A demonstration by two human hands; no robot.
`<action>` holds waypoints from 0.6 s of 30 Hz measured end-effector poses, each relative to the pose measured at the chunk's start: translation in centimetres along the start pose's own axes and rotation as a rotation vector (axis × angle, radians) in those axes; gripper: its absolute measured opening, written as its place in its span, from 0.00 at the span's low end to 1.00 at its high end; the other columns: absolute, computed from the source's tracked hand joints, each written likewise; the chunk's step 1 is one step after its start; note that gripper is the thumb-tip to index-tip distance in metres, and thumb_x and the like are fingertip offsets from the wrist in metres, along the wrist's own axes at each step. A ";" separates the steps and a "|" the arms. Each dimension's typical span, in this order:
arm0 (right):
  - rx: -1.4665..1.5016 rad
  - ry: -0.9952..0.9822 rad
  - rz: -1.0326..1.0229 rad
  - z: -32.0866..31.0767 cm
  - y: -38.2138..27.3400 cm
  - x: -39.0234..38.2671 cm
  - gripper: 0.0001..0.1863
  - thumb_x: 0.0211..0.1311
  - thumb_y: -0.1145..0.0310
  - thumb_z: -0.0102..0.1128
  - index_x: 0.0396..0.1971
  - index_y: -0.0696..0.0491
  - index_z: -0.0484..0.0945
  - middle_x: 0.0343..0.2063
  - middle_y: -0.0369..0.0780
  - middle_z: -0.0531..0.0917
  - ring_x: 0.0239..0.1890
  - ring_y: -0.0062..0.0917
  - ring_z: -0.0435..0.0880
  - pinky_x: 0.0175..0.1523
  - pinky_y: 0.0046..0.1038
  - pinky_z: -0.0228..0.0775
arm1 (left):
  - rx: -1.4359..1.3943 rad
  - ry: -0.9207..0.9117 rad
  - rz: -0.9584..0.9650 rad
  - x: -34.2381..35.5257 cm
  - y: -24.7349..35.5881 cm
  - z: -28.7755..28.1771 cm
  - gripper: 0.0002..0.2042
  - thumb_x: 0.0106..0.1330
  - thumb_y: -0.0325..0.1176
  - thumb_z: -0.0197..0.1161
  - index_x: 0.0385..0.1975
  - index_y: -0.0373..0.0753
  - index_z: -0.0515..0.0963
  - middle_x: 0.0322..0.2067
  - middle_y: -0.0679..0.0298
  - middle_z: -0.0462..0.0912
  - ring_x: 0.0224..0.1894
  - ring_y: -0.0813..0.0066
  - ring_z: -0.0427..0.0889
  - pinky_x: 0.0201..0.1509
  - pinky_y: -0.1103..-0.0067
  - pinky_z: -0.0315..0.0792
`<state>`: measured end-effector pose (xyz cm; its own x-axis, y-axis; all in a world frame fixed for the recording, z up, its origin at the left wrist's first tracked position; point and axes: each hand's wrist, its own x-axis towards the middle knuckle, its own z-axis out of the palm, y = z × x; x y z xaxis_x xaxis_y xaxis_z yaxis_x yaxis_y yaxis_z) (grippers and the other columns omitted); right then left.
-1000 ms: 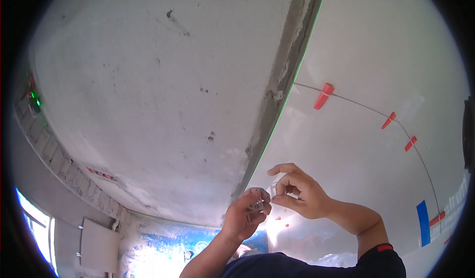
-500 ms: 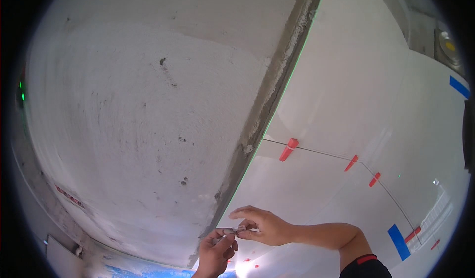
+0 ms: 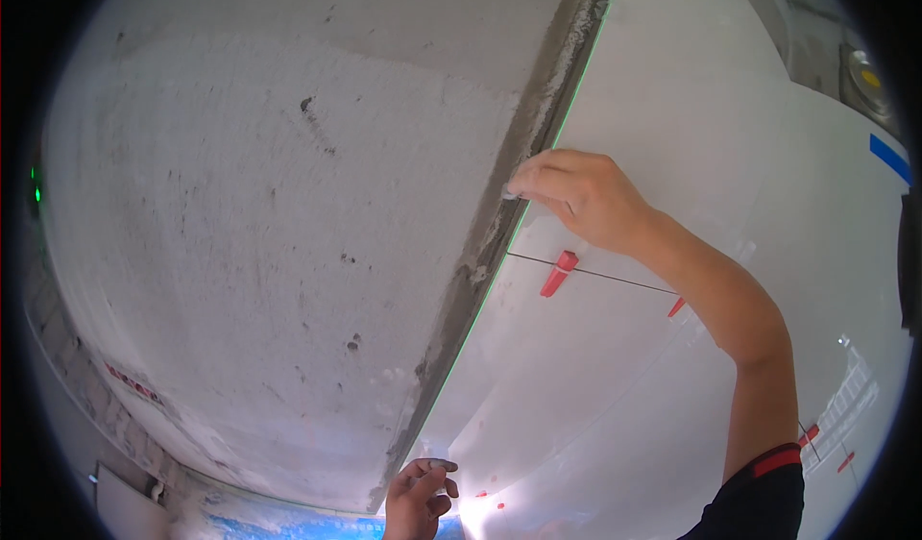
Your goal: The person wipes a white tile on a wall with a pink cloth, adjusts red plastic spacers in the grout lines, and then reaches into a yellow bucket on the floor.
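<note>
My right hand [image 3: 586, 194] reaches up to the edge of the white glossy tile [image 3: 663, 127], its fingers pinched at the seam where tile meets bare grey wall [image 3: 240, 204]. A small greyish piece [image 3: 510, 194] shows at its fingertips, too small to name. Low in the view, my left hand [image 3: 418, 500] is near the lower end of the same edge, its fingers curled. Something grey at its fingertips may be a small piece or dirt; I cannot tell which. A red levelling wedge [image 3: 559, 274] sits on the tile joint just below my right hand.
A green laser line [image 3: 461, 355] runs along the tile edge, beside a rough mortar strip [image 3: 499, 223]. More red wedges [image 3: 809, 436] stand along the joints at right. Blue tape [image 3: 890, 159] is on the far right tile. A bright light reflects low on the tiles.
My hands were together low at the tile edge, working on a small piece. The right hand has moved up along the edge; the left stays low, slightly further down.
</note>
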<state>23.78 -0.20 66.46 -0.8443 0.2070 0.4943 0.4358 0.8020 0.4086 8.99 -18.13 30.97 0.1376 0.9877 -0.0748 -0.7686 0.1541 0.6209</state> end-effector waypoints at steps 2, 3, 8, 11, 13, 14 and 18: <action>-0.137 -0.035 -0.127 -0.3 0.6 -0.5 0.08 0.53 0.78 0.62 0.31 0.50 0.83 0.34 0.30 0.84 0.42 0.25 0.81 0.50 0.29 0.71 | 0.031 0.044 -0.017 -0.4 -0.2 -0.3 0.09 0.69 0.33 0.59 0.39 0.34 0.76 0.33 0.63 0.76 0.26 0.83 0.73 0.19 0.90 0.56; -0.273 -0.067 -0.255 -0.3 0.8 -0.6 0.09 0.51 0.78 0.61 0.31 0.50 0.83 0.35 0.30 0.85 0.43 0.25 0.81 0.51 0.29 0.71 | 0.032 0.066 -0.018 -0.6 -0.2 -0.5 0.09 0.69 0.33 0.60 0.38 0.33 0.76 0.32 0.63 0.77 0.27 0.83 0.73 0.19 0.90 0.56; -0.306 -0.022 -0.329 0.0 1.0 -0.4 0.11 0.47 0.79 0.61 0.32 0.49 0.83 0.35 0.29 0.84 0.44 0.24 0.79 0.51 0.28 0.71 | 0.031 0.117 -0.002 -0.9 -0.2 -0.8 0.09 0.69 0.33 0.59 0.38 0.33 0.76 0.31 0.65 0.77 0.26 0.83 0.73 0.19 0.90 0.56; -0.310 -0.038 -0.343 0.0 1.1 -0.5 0.10 0.47 0.79 0.60 0.31 0.50 0.82 0.35 0.30 0.84 0.45 0.24 0.78 0.51 0.27 0.70 | 0.023 0.114 -0.041 -0.8 -0.5 -1.2 0.09 0.69 0.34 0.59 0.37 0.33 0.76 0.30 0.64 0.77 0.25 0.84 0.73 0.19 0.90 0.55; -0.319 -0.054 -0.351 0.1 1.1 -0.6 0.10 0.47 0.79 0.60 0.30 0.50 0.81 0.36 0.30 0.84 0.45 0.24 0.78 0.51 0.27 0.70 | 0.015 0.131 -0.046 -0.8 -0.5 -0.9 0.09 0.70 0.33 0.59 0.37 0.33 0.76 0.29 0.64 0.76 0.24 0.85 0.72 0.18 0.90 0.55; -0.345 -0.073 -0.374 0.1 1.1 -0.6 0.09 0.46 0.80 0.60 0.29 0.50 0.80 0.36 0.30 0.83 0.45 0.25 0.78 0.51 0.28 0.70 | 0.015 0.134 -0.050 -0.8 -0.5 -1.0 0.09 0.70 0.33 0.59 0.37 0.33 0.76 0.29 0.64 0.76 0.24 0.85 0.72 0.18 0.90 0.55; -0.340 -0.114 -0.378 0.0 1.4 -0.8 0.09 0.46 0.81 0.58 0.27 0.51 0.79 0.35 0.32 0.83 0.45 0.26 0.77 0.51 0.28 0.70 | 0.026 0.115 -0.062 -0.7 -1.0 -1.3 0.08 0.70 0.33 0.59 0.37 0.33 0.76 0.28 0.64 0.76 0.24 0.84 0.72 0.18 0.90 0.54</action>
<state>25.07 0.74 66.61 -0.9826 0.0130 0.1851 0.1546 0.6095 0.7776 8.83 -18.99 29.42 0.1108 0.9731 -0.2020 -0.7439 0.2160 0.6325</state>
